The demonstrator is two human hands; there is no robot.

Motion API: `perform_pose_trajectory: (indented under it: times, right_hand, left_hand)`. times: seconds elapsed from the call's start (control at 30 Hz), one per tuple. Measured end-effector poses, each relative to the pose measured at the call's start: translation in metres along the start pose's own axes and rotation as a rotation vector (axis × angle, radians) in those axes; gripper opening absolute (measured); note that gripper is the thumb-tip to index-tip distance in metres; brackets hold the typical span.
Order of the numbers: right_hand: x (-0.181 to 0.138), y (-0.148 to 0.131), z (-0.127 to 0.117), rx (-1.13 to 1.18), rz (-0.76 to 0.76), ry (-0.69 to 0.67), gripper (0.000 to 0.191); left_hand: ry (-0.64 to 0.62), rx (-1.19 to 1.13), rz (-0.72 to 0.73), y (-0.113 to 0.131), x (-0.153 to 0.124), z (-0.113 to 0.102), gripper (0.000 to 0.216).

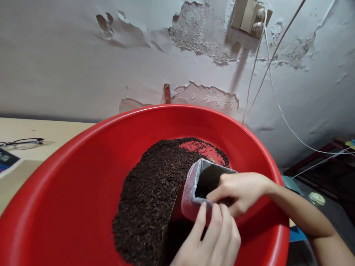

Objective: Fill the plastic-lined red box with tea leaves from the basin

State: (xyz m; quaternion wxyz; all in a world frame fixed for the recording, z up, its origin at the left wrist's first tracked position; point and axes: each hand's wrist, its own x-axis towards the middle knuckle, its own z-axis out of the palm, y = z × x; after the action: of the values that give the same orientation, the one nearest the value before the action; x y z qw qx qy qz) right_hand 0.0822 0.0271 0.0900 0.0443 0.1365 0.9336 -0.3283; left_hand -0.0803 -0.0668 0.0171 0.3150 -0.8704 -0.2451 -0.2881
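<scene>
Both hands grip the bag-lined red box (191, 195) in the basin (83, 155): left hand (213, 236) fingers closed underneath, right hand (238, 192) pinching rim; keep mouth low against the dark grains (149, 192).

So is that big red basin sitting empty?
No: the red basin holds a heap of dark loose leaves, and both hands, left hand and right hand, grip a plastic-lined red container in it.

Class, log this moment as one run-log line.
left hand: grips red plastic-lined box | right hand: holds box rim | dark loose tea: heaped in round red plastic basin
</scene>
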Motion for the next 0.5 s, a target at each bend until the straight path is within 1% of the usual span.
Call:
perform_pose_trajectory:
  times: [0.03,0.1,0.2,0.23,0.27,0.3,0.33,0.37,0.4,0.47,0.5]
  right_hand:
    - [0.002,0.002,0.002,0.035,-0.015,-0.043,0.006]
    - [0.003,0.008,0.000,0.155,-0.030,-0.122,0.010]
    - [-0.002,0.022,-0.009,0.437,-0.042,-0.270,0.018]
    - [-0.004,0.027,-0.012,0.503,-0.038,-0.283,0.021]
    - [-0.006,0.031,-0.014,0.552,-0.031,-0.266,0.022]
    - [-0.007,0.033,-0.015,0.597,-0.030,-0.219,0.022]
    - [-0.008,0.036,-0.015,0.649,-0.040,-0.138,0.021]
    - [-0.008,0.037,-0.014,0.708,-0.061,-0.024,0.020]
    - [-0.007,0.038,-0.013,0.771,-0.087,0.122,0.020]
    - [-0.005,0.040,-0.012,0.870,-0.128,0.467,0.022]
    - [-0.004,0.042,-0.012,0.891,-0.125,0.642,0.023]
  left_hand:
    - [-0.039,0.009,-0.014,-0.001,-0.001,-0.001,0.024]
    - [-0.060,0.012,-0.009,-0.004,-0.003,-0.002,0.024]
    - [-0.073,0.010,0.029,-0.007,0.000,-0.002,0.025]
    - [-0.073,0.010,0.028,-0.009,0.003,-0.002,0.025]
    - [-0.068,0.004,0.021,-0.010,0.005,-0.001,0.024]
    - [-0.073,-0.010,0.012,-0.012,0.007,0.000,0.023]
    - [-0.095,-0.033,0.004,-0.014,0.010,0.001,0.021]
    - [-0.136,-0.057,-0.006,-0.016,0.012,0.003,0.018]
    - [-0.190,-0.079,-0.010,-0.018,0.013,0.005,0.016]
    - [-0.314,-0.118,0.001,-0.021,0.015,0.007,0.005]
    - [-0.359,-0.142,0.015,-0.023,0.016,0.008,0.003]
